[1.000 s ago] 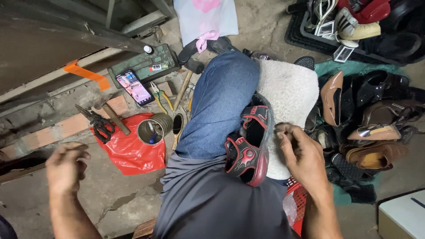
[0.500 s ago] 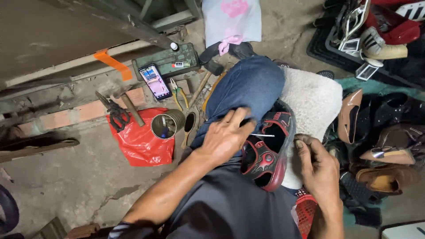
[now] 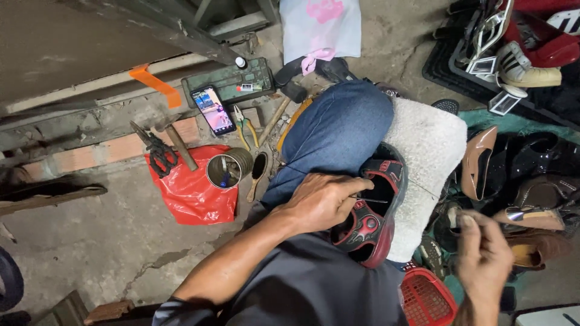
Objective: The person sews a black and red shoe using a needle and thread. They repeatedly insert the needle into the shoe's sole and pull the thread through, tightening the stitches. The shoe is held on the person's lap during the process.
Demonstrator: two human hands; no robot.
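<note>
Your left hand rests on the red-and-black sandal, fingers closed around a thin needle poking across its opening. The sandal lies on your knee against the white fleecy pad. Right of the sandal, your right hand is raised, fingertips pinched; I cannot tell on what.

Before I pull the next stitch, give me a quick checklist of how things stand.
1. Sandal steady on the lap: ok, the left hand rests on it.
2. Needle gripped: ok, it sticks out from the left hand's fingers over the sandal.
3. Thread in the right hand: cannot tell, the fingers pinch together but what they pinch is too fine to see.
4. Thread free of tangles: cannot tell.
5. Scissors in view: ok, on the red bag beside the tin can.
</note>
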